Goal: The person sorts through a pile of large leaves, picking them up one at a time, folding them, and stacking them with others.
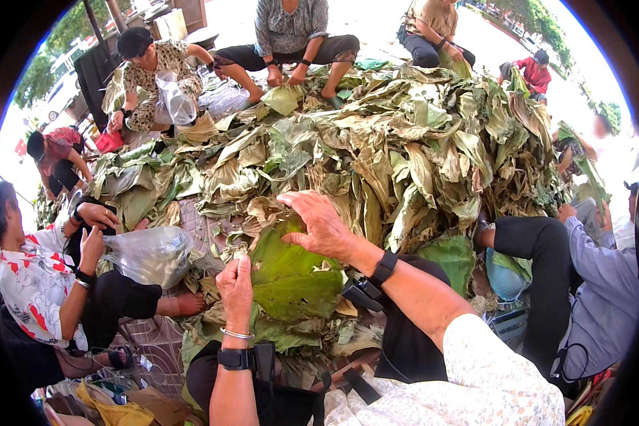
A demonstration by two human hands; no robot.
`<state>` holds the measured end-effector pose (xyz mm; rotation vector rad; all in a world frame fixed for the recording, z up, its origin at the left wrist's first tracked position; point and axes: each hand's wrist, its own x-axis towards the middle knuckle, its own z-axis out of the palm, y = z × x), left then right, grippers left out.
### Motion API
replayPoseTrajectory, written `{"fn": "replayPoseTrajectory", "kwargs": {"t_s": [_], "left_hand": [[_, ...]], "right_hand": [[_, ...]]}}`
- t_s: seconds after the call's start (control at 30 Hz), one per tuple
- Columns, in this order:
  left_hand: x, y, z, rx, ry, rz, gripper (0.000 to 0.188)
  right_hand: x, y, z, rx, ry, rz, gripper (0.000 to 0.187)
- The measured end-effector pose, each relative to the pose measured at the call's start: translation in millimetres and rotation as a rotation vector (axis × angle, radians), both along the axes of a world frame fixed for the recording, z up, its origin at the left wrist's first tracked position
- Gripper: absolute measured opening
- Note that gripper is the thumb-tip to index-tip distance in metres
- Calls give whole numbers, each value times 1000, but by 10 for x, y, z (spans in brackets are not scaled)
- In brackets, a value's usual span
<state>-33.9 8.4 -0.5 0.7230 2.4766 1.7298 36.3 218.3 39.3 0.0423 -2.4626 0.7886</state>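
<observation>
Two bare hands are in view, both the wearer's. The left hand (236, 287) is closed, thumb uppermost, on the left edge of one large green leaf (295, 280); its fingertips are out of sight. The right hand (321, 226) is open, fingers extended and thumb apart, at the leaf's upper right; it does not grip, and whether it touches the leaf cannot be determined. The leaf stands facing the wearer, centrally, in front of the pile and above the lap. Each wrist bears one black wristband; the left also carries one silver bangle (236, 333).

One pile of dried leaves (376, 156), tan to dull green, spreads beyond the hands over patterned paving (153, 348). Its leaves overlap too closely to be counted. Two clear plastic bags are noted: one beside the seated person at left (149, 255), one with the person in the black cap (175, 99).

At least seven other people surround the pile. Three along the top are partly cut off by the frame; at far right, further figures are blurred or obscured. One pale blue item (508, 277) at right is partly covered and cannot be identified.
</observation>
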Motion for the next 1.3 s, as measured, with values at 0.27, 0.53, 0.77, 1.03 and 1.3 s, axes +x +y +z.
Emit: {"fn": "replayPoseTrajectory", "kwargs": {"t_s": [0.27, 0.53, 0.77, 1.03, 1.3], "left_hand": [[153, 87, -54, -98, -66, -196, 20], [166, 167, -163, 167, -350, -174, 12], [230, 156, 15, -186, -77, -162, 10], [252, 179, -79, -168, -127, -203, 9], [294, 149, -1, -65, -239, -179, 10]], "right_hand": [[-13, -27, -91, -521, -209, 278, 13], [-5, -134, -156, -465, -151, 254, 13], [30, -234, -200, 96, -38, 356, 12], [13, -291, -362, -205, -88, 281, 7], [-126, 14, -279, -830, -120, -179, 8]]}}
